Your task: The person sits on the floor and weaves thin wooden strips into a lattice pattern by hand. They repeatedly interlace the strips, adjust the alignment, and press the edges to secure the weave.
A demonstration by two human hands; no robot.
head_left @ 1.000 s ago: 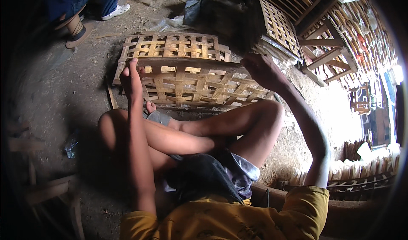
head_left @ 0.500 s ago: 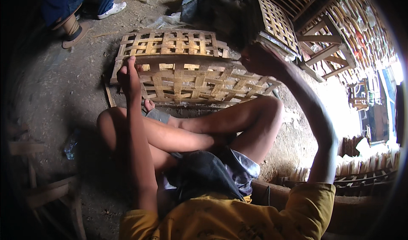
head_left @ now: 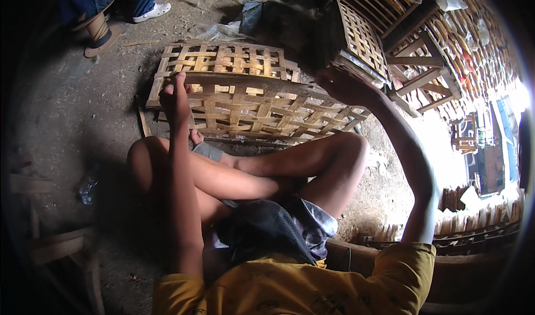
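Observation:
A woven bamboo panel [head_left: 267, 100], an open lattice of flat pale strips with a darker rim along its top, stands tilted beyond my crossed legs. My left hand [head_left: 176, 100] grips its upper left corner, thumb up along the rim. At the other end of that rim, my right hand [head_left: 348, 87] has its fingers bent at the edge. That hand is in shadow, so its exact hold is hard to see. Just behind lies a second woven bamboo panel [head_left: 223, 58], partly hidden by the first.
Clear plastic sheeting [head_left: 220, 30] lies on the floor ahead. Another woven panel [head_left: 362, 36] leans by a wooden frame [head_left: 423, 81] at the upper right. A person's shoe [head_left: 151, 13] and a wooden spool-like stand [head_left: 100, 39] are at upper left. A plastic bottle [head_left: 88, 189] lies left.
My right hand has come down slightly and its fist has loosened at the rim. The front panel's right end has sunk a little. My left hand keeps its hold.

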